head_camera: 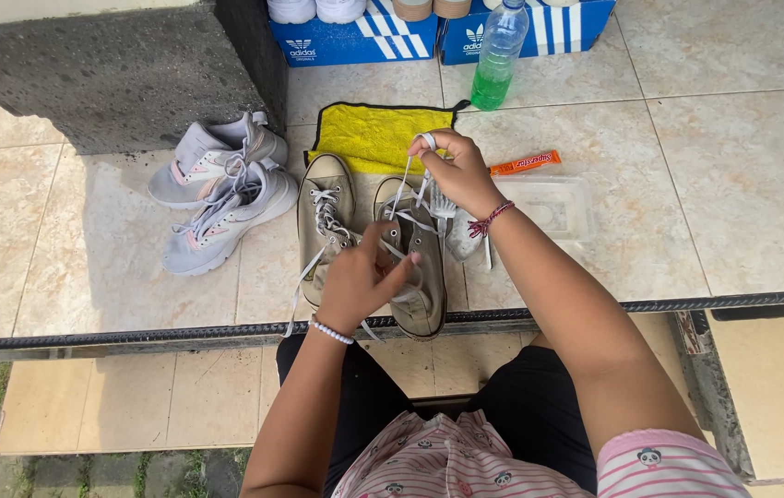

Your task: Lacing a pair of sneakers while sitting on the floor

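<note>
Fingertips of the right hand pinch the white lace and hold it raised and taut above the right khaki canvas sneaker, while the left hand closes thumb and forefinger on the crossings over the tongue, pressing the shoe against the tiled ledge. The step in hand looks like working the lace through the eyelets; whether it goes in or out cannot be told, but the move calls for steady tension above and a firm hold below. The canvas is soft, creased and dingy, the lace flat and limp. Its twin, the left khaki sneaker, touches it, laces loose. Beyond lie a fuzzy yellow cloth, a clear plastic tub, an orange wrapped bar, a bottle of green liquid, and a pair of grey trainers.
</note>
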